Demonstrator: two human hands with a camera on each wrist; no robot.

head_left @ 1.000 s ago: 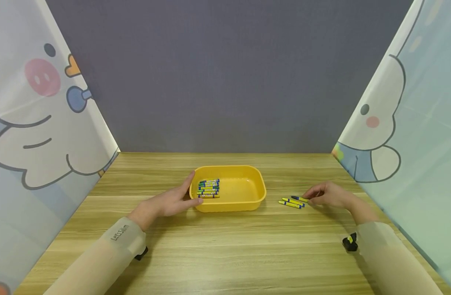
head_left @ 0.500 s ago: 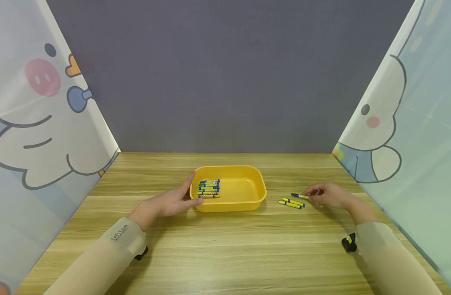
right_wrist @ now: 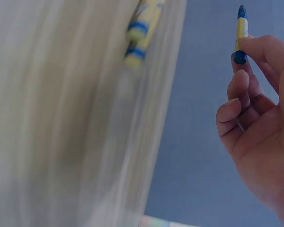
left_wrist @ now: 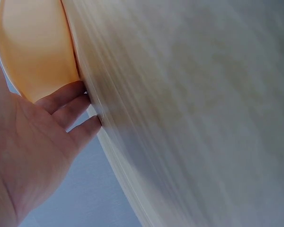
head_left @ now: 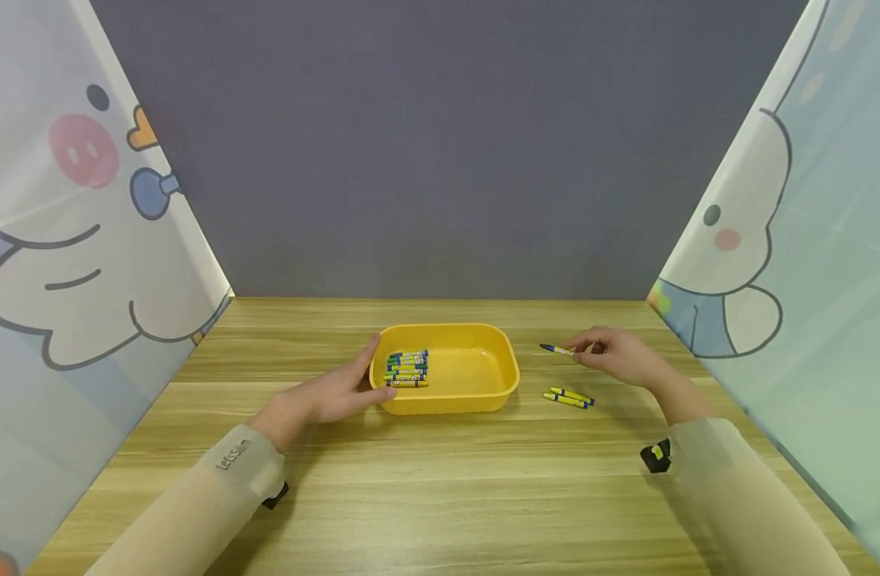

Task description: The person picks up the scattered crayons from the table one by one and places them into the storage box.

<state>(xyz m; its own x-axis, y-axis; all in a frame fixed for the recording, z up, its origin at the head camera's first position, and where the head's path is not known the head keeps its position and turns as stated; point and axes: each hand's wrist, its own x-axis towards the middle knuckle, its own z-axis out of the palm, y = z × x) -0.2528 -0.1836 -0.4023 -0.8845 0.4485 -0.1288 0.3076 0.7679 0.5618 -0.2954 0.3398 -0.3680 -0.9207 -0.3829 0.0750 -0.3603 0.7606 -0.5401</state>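
In the head view a yellow plastic tray [head_left: 476, 376] stands on the table, with several crayons [head_left: 407, 369] in yellow, blue and green lying side by side at its left end. My left hand [head_left: 339, 390] rests against that end, its fingers along the left side and its thumb at the front rim. The left wrist view shows relaxed fingers [left_wrist: 68, 105] touching the tray's outer wall [left_wrist: 35, 42]. My right hand [head_left: 616, 356] pinches a dark-tipped crayon [head_left: 558, 350] by its rear end, above the table right of the tray. Two yellow crayons [head_left: 570, 398] lie below that hand.
The wooden table [head_left: 440, 496] reaches back to a dark grey panel [head_left: 440, 152]. Cartoon-printed cloths stand on the left [head_left: 73, 240] and right [head_left: 822, 264]. A black wrist device [head_left: 657, 456] is on the right sleeve.
My right hand has lifted the dark crayon off the table and carried it left and away from me, toward the tray. The left hand and the tray have stayed still.
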